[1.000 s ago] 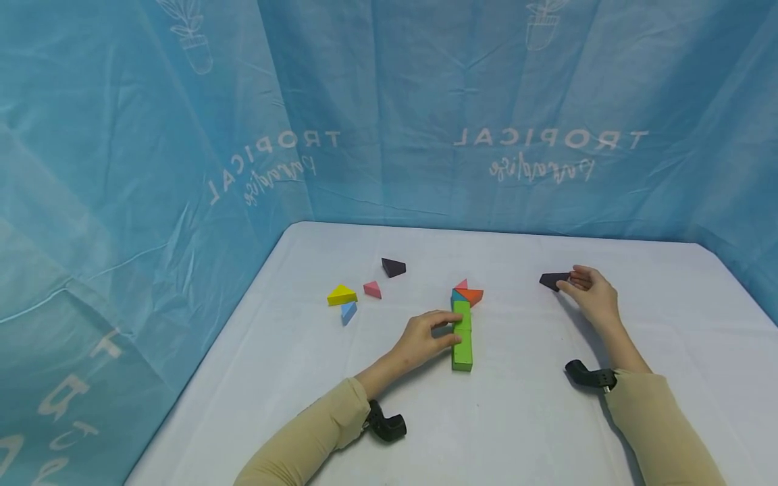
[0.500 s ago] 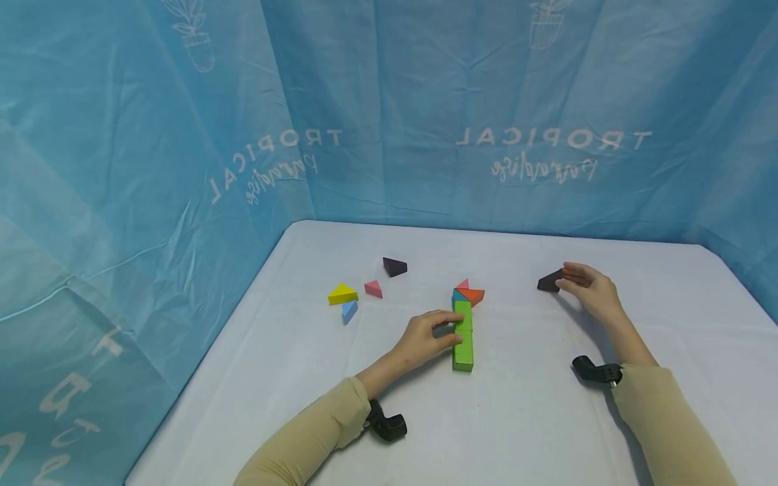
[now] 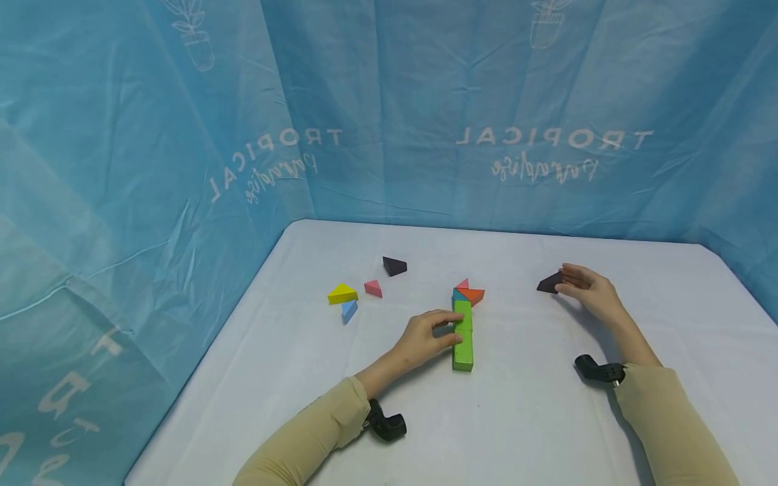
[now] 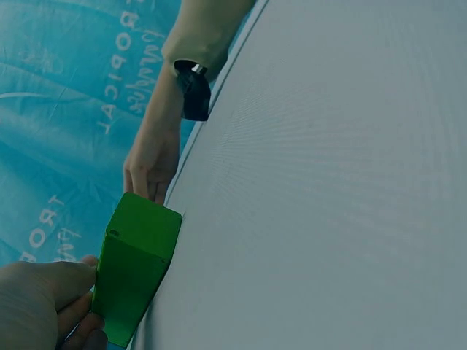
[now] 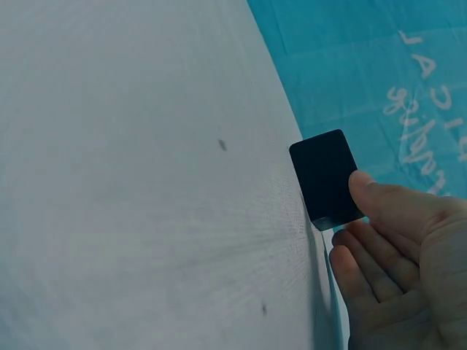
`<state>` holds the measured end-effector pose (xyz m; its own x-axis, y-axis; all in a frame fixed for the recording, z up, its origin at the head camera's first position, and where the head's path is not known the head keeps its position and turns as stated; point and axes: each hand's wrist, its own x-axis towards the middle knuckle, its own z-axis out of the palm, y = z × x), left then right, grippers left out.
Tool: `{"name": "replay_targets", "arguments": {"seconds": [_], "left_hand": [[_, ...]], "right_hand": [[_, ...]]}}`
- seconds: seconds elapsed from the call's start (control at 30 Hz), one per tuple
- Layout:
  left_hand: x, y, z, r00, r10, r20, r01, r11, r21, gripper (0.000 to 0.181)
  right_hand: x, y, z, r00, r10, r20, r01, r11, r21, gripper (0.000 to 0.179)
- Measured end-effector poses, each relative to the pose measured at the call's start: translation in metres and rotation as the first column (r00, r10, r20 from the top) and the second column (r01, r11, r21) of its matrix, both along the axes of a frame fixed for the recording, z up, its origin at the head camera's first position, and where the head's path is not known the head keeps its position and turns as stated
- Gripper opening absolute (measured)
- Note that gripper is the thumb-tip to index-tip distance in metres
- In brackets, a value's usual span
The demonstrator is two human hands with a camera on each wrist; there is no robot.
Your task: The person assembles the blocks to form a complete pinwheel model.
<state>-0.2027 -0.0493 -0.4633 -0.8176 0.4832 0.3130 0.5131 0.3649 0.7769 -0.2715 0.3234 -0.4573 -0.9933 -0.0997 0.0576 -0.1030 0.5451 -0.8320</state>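
Two green blocks [image 3: 463,351] lie end to end in a row on the white table. My left hand [image 3: 421,339] touches their left side with thumb and fingertips, the fingers not wrapped round them; the left wrist view shows the same contact on the green side [image 4: 135,270]. At the row's far end sit an orange triangular block [image 3: 474,295], a teal block [image 3: 458,295] and a pink tip [image 3: 463,283]. Off to the right, my right hand [image 3: 591,291] pinches a black angled block [image 3: 549,283] between thumb and fingers, seemingly above the table; its dark face [image 5: 325,179] fills the right wrist view's middle.
Left of the row lie a black block [image 3: 395,266], a pink triangular block [image 3: 373,289], a yellow triangular block [image 3: 343,294] and a blue triangular block [image 3: 349,311]. Blue printed curtains [image 3: 389,189] hang behind and left of the white table [image 3: 243,378].
My right hand has turned the black block, tilting it so its slanted side faces differently, and the right wrist has shifted slightly right. My left hand stays against the green blocks.
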Motion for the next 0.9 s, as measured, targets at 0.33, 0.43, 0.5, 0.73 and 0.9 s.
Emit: {"name": "replay_targets", "arguments": {"seconds": [0.33, 0.43, 0.5, 0.73, 0.9], "left_hand": [[-0.0001, -0.0005, -0.0007, 1.0, -0.003, -0.027, 0.003, 1.0, 0.003, 0.038], [0.0001, -0.0003, -0.0005, 1.0, -0.002, -0.011, 0.002, 1.0, 0.002, 0.038], [-0.0001, 0.0001, -0.0003, 1.0, -0.003, -0.006, 0.003, 1.0, 0.003, 0.038], [-0.0015, 0.0003, -0.0003, 1.0, -0.001, -0.019, 0.001, 1.0, 0.005, 0.039], [-0.0006, 0.0001, 0.0002, 1.0, 0.005, -0.011, -0.005, 1.0, 0.005, 0.039]], "right_hand": [[-0.0019, 0.0, -0.0028, 1.0, 0.0, 0.001, 0.0, 1.0, -0.026, 0.072], [-0.0023, 0.0004, -0.0026, 1.0, 0.016, 0.002, -0.016, 1.0, -0.027, 0.072], [-0.0022, 0.001, -0.0026, 1.0, 0.026, 0.004, -0.026, 0.999, -0.032, 0.07], [-0.0058, 0.0024, -0.004, 0.995, 0.091, -0.04, -0.094, 0.993, -0.067, 0.064], [-0.0062, 0.0014, -0.0058, 0.989, 0.13, -0.07, -0.136, 0.986, -0.095, 0.057]]}}
